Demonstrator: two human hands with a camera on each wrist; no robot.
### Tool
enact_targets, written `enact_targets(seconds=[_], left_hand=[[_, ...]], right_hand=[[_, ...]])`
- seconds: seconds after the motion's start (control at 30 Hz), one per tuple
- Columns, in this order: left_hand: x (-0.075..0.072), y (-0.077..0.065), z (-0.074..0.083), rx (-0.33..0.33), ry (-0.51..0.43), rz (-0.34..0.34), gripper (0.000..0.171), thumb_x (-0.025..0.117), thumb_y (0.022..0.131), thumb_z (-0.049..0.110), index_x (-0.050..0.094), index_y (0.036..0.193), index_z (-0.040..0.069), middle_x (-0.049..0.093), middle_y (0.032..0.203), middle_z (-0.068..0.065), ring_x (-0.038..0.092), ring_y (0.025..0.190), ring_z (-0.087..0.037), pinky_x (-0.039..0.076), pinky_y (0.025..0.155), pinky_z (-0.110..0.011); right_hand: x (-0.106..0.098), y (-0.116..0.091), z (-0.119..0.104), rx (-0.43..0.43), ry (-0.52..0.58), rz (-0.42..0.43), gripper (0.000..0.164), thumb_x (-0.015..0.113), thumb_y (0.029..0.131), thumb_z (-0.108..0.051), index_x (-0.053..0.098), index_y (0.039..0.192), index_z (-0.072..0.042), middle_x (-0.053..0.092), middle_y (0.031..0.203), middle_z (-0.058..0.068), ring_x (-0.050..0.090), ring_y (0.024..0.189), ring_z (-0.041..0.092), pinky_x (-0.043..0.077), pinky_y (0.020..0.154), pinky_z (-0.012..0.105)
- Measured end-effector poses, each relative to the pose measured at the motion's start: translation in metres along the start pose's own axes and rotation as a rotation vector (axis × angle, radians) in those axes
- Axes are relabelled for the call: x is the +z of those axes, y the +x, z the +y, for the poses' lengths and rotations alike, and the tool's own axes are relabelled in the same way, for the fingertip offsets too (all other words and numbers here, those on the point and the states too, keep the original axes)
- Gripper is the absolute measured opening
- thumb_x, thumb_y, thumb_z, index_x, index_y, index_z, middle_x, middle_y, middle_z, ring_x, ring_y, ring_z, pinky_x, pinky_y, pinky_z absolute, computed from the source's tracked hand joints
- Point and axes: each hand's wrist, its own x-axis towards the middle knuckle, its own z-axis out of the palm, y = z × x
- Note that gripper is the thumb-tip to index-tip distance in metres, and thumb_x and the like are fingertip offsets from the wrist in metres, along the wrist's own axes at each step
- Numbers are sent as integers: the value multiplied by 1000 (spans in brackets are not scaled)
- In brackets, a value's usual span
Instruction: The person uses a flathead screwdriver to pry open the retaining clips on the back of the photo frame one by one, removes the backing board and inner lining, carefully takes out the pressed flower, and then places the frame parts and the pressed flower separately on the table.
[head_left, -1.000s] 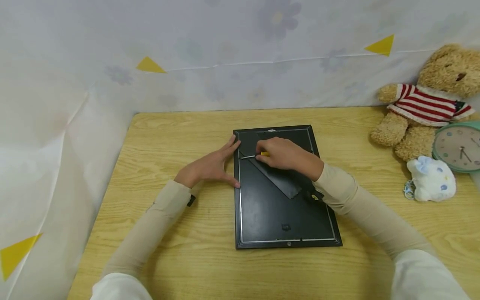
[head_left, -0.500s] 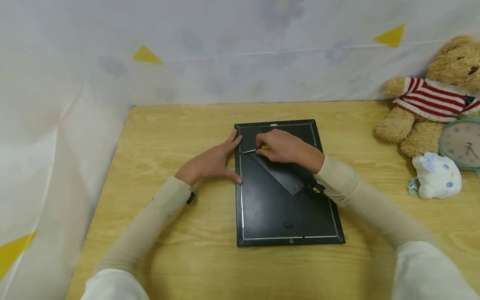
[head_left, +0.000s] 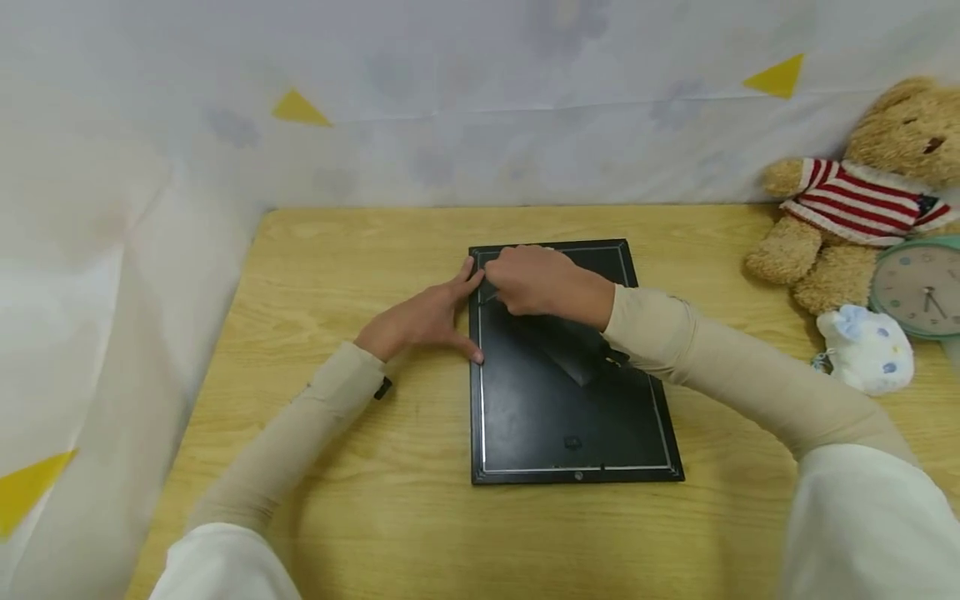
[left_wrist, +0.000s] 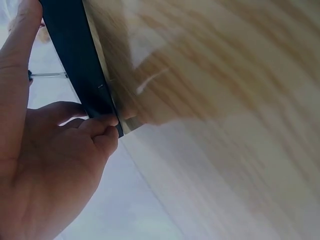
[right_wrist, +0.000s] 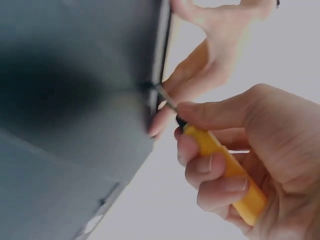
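Note:
A black picture frame (head_left: pixel 540 417) lies face down on the wooden table, its folded stand (head_left: pixel 573 362) slanting across the backing. My left hand (head_left: pixel 423 323) braces the frame's left side, thumb and fingers spread along that edge; in the left wrist view some fingers (left_wrist: pixel 102 132) bend against the corner. My right hand (head_left: pixel 543 283) grips a yellow-handled screwdriver (right_wrist: pixel 225 172), fingers wrapped round the handle. In the right wrist view its metal shaft (right_wrist: pixel 165 96) reaches the frame's inner edge, close to the left fingers. From the head view the right hand hides the handle.
A teddy bear (head_left: pixel 862 200) in a striped shirt sits at the back right. Beside it are a green-rimmed clock (head_left: pixel 918 292) and a small white plush (head_left: pixel 870 354). A patterned cloth (head_left: pixel 450 158) hangs behind the wooden table (head_left: pixel 360 483).
My right hand has shifted left towards the frame's left edge, and it has turned so that the yellow handle no longer shows from above. The left hand stays at the edge.

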Motion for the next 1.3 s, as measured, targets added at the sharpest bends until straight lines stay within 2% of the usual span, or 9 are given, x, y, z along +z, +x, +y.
enact_targets(seconds=[0.17,0.33,0.43,0.53,0.73,0.9,1.0,1.2,1.3], left_hand=[[2,-2,-3,70,-28,48,124,79,55,58,-3,145,37,-5,152,10,11,137,-12,24,107,-33],[3,0,-4,168,-80,73,117,83,57,49,11,147,26,18,150,10,23,133,-7,25,106,-30],[4,-1,-5,149,-82,58,113,83,58,49,18,145,16,27,146,5,31,129,-8,29,104,-28],[4,-3,-5,100,-74,48,109,82,58,51,25,142,13,32,143,5,33,125,-7,30,102,-27],[3,-6,-4,55,-115,29,112,83,59,49,18,144,14,23,146,6,27,127,-7,29,102,-28],[3,-7,-4,34,-135,29,109,83,59,49,22,142,12,27,141,5,32,122,-10,32,99,-30],[4,-7,-6,68,-143,34,110,83,59,49,20,143,16,27,142,7,31,124,-8,31,101,-29],[8,-10,-8,185,-206,99,127,84,61,42,-10,145,32,-4,152,13,5,137,-6,19,109,-36],[6,-14,-4,159,-156,118,123,81,64,45,-13,144,36,-16,151,11,-3,138,-10,18,109,-42]], right_hand=[[-13,8,-18,-76,-65,33,23,59,83,-1,67,104,-9,62,87,5,55,70,18,42,56,29],[-25,18,-31,-122,-169,22,17,58,82,3,63,93,-9,58,85,6,52,74,21,43,63,32],[-29,26,-38,-144,-223,7,14,57,86,1,61,93,-11,57,85,6,52,73,21,43,63,32],[-33,34,-45,-163,-253,4,11,55,90,-4,62,94,-11,58,86,6,53,75,22,44,66,33],[-36,47,-62,-163,-304,-19,10,58,90,-7,63,95,-13,59,88,3,53,75,19,43,67,32],[-36,48,-71,-139,-363,0,13,58,90,-7,64,99,-15,61,92,4,55,78,19,46,67,30],[-37,42,-71,-63,-325,0,12,58,91,-10,64,100,-15,61,89,5,57,78,19,49,66,31],[-46,20,-60,168,-182,-58,10,57,91,-17,60,100,-16,56,78,2,54,68,16,48,61,34],[-61,2,-53,202,-106,-70,16,57,91,-24,58,104,-14,55,79,2,54,68,17,47,60,33]])
